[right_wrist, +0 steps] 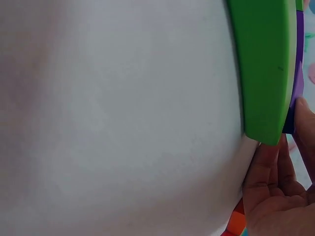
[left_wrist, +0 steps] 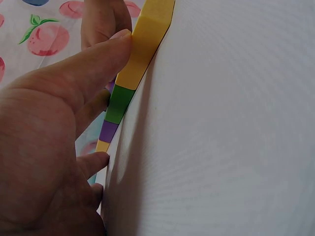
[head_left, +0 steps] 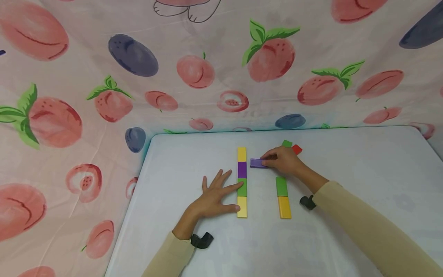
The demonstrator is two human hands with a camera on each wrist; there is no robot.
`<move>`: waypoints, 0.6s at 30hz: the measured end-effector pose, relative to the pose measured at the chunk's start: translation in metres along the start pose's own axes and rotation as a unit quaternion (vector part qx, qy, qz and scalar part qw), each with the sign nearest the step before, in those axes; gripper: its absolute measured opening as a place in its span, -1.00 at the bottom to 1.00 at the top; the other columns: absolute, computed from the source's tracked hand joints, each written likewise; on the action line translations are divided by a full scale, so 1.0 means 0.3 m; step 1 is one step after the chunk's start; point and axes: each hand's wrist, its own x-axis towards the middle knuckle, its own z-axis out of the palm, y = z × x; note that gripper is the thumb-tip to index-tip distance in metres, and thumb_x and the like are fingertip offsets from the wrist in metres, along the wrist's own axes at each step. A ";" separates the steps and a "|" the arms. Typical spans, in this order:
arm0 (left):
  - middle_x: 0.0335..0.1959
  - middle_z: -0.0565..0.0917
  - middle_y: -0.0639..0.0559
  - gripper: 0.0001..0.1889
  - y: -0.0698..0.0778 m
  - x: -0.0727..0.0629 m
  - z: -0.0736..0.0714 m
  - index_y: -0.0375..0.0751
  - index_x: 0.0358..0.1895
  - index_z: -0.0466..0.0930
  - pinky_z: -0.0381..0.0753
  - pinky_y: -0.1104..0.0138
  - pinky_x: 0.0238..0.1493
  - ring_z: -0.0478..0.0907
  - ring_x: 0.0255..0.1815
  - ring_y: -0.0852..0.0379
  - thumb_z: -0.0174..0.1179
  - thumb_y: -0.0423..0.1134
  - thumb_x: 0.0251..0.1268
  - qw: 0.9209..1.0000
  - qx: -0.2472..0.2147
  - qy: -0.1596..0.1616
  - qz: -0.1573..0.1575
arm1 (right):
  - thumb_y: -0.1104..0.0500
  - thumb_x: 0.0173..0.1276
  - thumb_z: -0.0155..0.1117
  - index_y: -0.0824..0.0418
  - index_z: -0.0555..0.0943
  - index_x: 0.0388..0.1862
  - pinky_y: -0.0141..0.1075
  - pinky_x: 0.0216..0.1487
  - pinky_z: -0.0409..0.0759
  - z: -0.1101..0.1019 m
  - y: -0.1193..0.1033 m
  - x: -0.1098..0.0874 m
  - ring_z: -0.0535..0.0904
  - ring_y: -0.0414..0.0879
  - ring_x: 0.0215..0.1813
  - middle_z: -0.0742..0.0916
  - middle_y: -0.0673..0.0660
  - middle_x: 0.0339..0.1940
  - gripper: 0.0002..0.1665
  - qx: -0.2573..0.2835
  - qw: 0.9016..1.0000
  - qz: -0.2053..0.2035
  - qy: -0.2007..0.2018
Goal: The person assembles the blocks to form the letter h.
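Note:
A straight row of flat blocks runs away from me on the table: a yellow block [head_left: 242, 154] at the far end, a purple block [head_left: 242, 169], a green block [head_left: 243, 191] and a nearer yellow block [head_left: 243, 213]. My left hand [head_left: 209, 199] lies at its left side, fingers spread. Its thumb touches the nearer yellow block and its index fingertip touches the green one. To the right of the row, my right hand [head_left: 285, 161] pinches the right end of another purple block [head_left: 256, 163], held crosswise near the row with a narrow gap between.
Right of the row, a second green block [head_left: 282, 186] and a yellow-orange block [head_left: 285, 208] stand end to end. Behind my right hand lie a green block [head_left: 287, 143] and a red block [head_left: 297, 149], partly hidden. Fruit-printed cloth [head_left: 197, 71] rises beyond the white table [head_left: 180, 154].

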 end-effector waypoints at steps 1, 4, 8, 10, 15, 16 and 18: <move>0.73 -0.15 0.09 -0.21 0.000 0.000 0.000 0.50 0.54 0.22 -0.64 -0.39 0.45 -0.44 0.73 -0.06 0.27 0.36 0.24 1.000 0.000 0.000 0.000 | 0.05 0.41 0.41 0.07 0.79 0.04 -0.09 0.07 0.63 0.001 0.000 0.000 0.60 0.01 0.00 0.82 0.09 -0.04 -0.72 -0.003 1.000 -0.001 0.000; 0.73 -0.15 0.08 -0.21 0.000 0.000 0.000 0.50 0.54 0.22 -0.63 -0.39 0.45 -0.43 0.73 -0.07 0.27 0.36 0.24 1.000 0.000 0.002 0.001 | 0.06 0.42 0.39 0.08 0.79 0.04 -0.09 0.06 0.63 0.003 0.002 0.002 0.60 0.00 -0.03 0.82 0.09 -0.07 -0.72 -0.010 1.000 -0.006 0.001; 0.73 -0.15 0.08 -0.21 -0.001 0.001 0.000 0.50 0.55 0.22 -0.63 -0.40 0.45 -0.43 0.73 -0.07 0.27 0.36 0.24 1.000 0.002 0.002 0.001 | 0.07 0.43 0.38 0.09 0.79 0.03 -0.10 0.04 0.62 0.005 0.004 0.007 0.61 0.00 -0.05 0.82 0.08 -0.10 -0.74 -0.016 1.000 -0.012 0.001; 0.73 -0.15 0.08 -0.21 0.000 0.001 0.000 0.49 0.55 0.22 -0.63 -0.40 0.45 -0.43 0.73 -0.07 0.27 0.36 0.24 1.000 0.003 0.002 0.001 | 0.08 0.43 0.38 0.10 0.79 0.03 -0.10 0.04 0.61 0.005 0.004 0.010 0.61 0.00 -0.05 0.82 0.09 -0.10 -0.74 -0.017 1.000 -0.016 0.001; 0.73 -0.15 0.08 -0.21 0.000 -0.001 0.000 0.50 0.55 0.22 -0.64 -0.40 0.45 -0.44 0.73 -0.06 0.28 0.35 0.24 1.000 0.001 0.002 0.000 | 0.05 0.45 0.36 0.09 0.77 0.09 -0.08 0.08 0.62 -0.003 0.012 0.016 0.61 0.01 -0.01 0.81 0.09 -0.04 -0.70 -0.011 1.000 -0.021 -0.020; 0.73 -0.15 0.08 -0.21 0.000 0.000 0.000 0.50 0.55 0.22 -0.64 -0.40 0.45 -0.44 0.73 -0.06 0.28 0.35 0.24 1.000 0.001 0.002 0.000 | 0.03 0.45 0.36 0.08 0.76 0.11 -0.09 0.09 0.63 -0.006 0.016 0.016 0.60 0.00 0.01 0.80 0.08 -0.02 -0.68 -0.007 0.999 -0.018 -0.028; 0.73 -0.15 0.08 -0.21 0.000 0.000 0.000 0.50 0.55 0.22 -0.63 -0.40 0.45 -0.44 0.73 -0.07 0.28 0.35 0.24 1.000 0.002 0.003 0.001 | 0.01 0.45 0.36 0.06 0.74 0.14 -0.10 0.11 0.62 -0.012 0.027 0.018 0.60 -0.01 0.04 0.79 0.06 0.02 -0.66 0.004 0.999 -0.011 -0.043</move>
